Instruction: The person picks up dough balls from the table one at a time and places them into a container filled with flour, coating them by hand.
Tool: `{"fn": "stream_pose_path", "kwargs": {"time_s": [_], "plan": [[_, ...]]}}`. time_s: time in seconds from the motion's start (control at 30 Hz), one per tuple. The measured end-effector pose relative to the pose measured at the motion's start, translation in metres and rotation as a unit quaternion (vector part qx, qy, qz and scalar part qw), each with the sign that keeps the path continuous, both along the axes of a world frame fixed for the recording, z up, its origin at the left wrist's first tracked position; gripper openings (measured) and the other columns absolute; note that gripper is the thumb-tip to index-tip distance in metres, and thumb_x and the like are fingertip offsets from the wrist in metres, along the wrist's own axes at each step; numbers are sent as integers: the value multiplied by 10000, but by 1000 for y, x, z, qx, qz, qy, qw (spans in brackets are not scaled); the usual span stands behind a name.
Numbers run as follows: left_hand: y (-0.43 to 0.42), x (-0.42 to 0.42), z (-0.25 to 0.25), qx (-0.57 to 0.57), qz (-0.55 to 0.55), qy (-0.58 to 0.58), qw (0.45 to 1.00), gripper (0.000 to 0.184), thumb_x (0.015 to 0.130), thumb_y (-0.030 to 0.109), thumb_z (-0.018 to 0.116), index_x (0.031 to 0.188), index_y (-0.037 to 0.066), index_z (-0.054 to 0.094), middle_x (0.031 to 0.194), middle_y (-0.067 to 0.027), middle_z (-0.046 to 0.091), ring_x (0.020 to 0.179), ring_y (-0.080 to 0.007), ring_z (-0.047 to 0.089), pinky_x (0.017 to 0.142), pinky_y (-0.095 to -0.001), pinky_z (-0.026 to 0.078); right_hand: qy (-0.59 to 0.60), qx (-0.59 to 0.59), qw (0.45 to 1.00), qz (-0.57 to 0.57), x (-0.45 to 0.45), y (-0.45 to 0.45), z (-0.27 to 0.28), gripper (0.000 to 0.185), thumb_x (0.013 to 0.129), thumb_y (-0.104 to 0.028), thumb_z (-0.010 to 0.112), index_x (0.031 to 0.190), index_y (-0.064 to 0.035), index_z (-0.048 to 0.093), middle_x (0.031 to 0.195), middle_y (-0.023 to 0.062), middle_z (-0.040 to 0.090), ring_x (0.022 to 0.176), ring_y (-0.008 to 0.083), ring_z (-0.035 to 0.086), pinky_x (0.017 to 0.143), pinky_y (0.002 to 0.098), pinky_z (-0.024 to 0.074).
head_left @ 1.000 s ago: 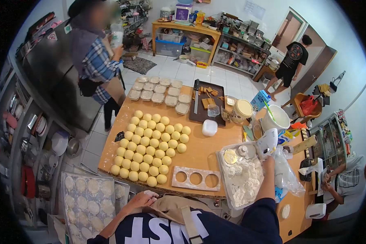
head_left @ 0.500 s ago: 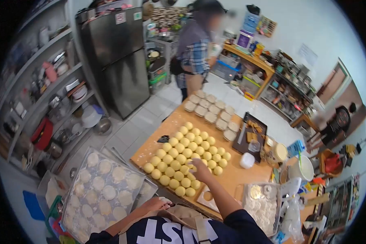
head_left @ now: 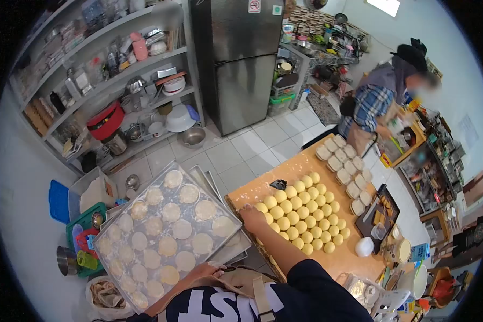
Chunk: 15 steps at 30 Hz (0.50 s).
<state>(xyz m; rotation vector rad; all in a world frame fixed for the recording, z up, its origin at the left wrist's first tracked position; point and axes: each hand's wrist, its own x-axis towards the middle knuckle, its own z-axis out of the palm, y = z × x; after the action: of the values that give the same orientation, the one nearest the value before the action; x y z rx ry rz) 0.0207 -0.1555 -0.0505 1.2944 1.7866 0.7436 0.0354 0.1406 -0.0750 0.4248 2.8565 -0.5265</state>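
Bright, with fisheye-bowed edges

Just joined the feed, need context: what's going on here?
A person in an apron stands at a table set with rows of yellow balls. Their right hand is at the table's edge, beside the balls; its grip is hidden. The left hand is by a tray of pale flat rounds; contact is unclear. Another person in a plaid shirt stands near small tubs on the table.
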Motion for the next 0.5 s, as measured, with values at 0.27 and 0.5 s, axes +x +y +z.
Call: {"fn": "stream_pose_path", "kwargs": {"time_s": [0.27, 0.5], "plan": [[-5, 1, 10, -42, 21, 5, 999, 328, 874, 294, 542, 1134, 96, 574, 891, -140, 622, 846, -292, 616, 738, -376, 490, -3, 46, 999, -29, -5, -7, 5, 287, 811, -82, 521, 1098, -83, 534, 1119, 161, 534, 1044, 319, 548, 800, 416, 503], [-10, -3, 16, -58, 1, 7, 998, 319, 873, 274, 547, 1128, 84, 578, 868, -138, 620, 813, -284, 616, 717, -361, 492, 28, -54, 998, -29, -13, 11, 8, 378, 694, -28, 609, 1062, -59, 527, 1084, 178, 550, 1032, 367, 538, 829, 440, 473]]}}
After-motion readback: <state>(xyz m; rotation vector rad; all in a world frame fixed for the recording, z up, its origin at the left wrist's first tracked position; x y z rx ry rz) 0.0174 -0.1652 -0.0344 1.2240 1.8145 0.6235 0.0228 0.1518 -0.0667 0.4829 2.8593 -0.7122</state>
